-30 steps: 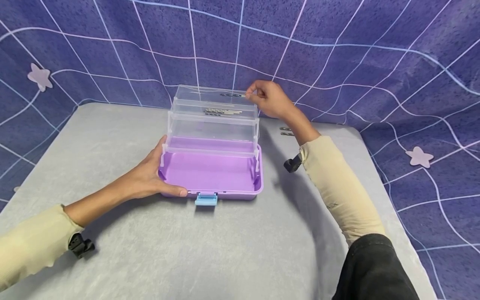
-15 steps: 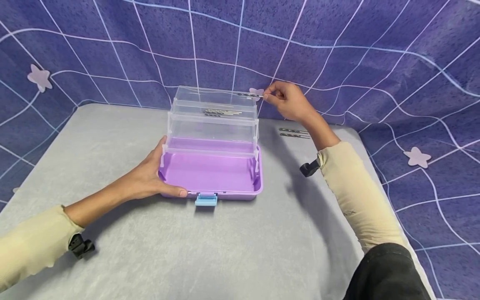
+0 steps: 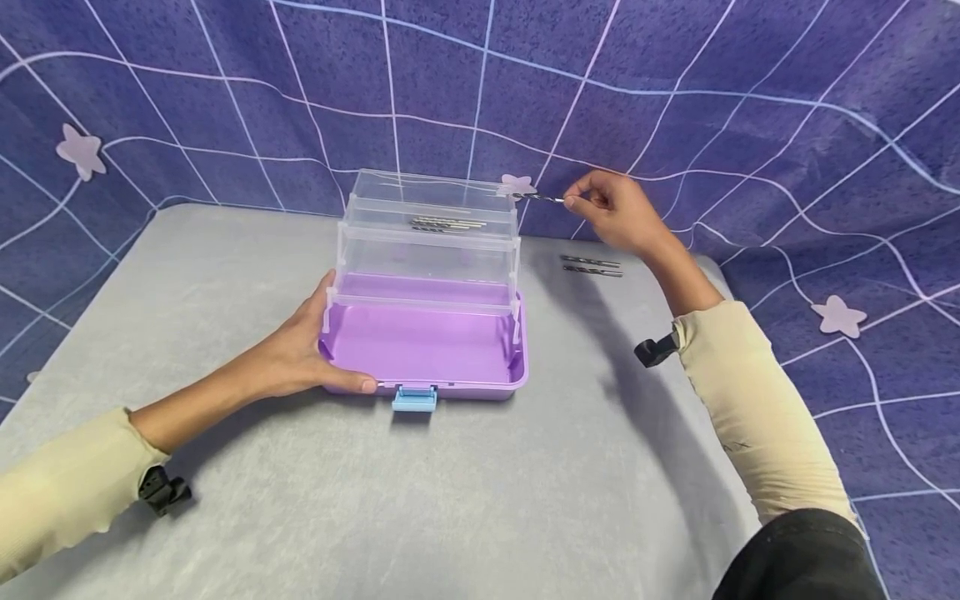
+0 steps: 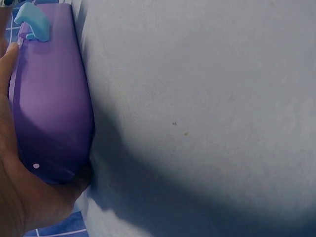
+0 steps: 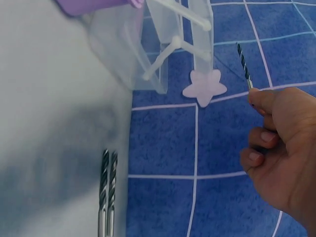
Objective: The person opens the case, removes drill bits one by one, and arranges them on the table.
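Note:
A purple toolbox (image 3: pixel 427 390) stands with its clear tiered trays (image 3: pixel 427 257) unfolded toward the back. My left hand (image 3: pixel 300 350) grips its front left corner, thumb along the front rim and fingers round the side. To the right of the top tray, my right hand (image 3: pixel 613 212) pinches the shank of a dark drill bit (image 3: pixel 536 197), whose fluted end points left in the head view. The right wrist view shows this drill bit (image 5: pixel 243 61) held up between thumb and forefinger. Several more drill bits (image 3: pixel 447 225) lie together in a middle tray.
Two drill bits (image 3: pixel 592 271) lie side by side on the grey tabletop (image 3: pixel 480 500), right of the toolbox. A pale blue latch (image 3: pixel 414 399) hangs at the box front. Purple patterned cloth (image 3: pixel 420 75) rises behind the table.
My right hand has moved rightward with the drill bit, from over the top tray to beyond its right end. The two bits on the table are uncovered. My left hand has stayed put.

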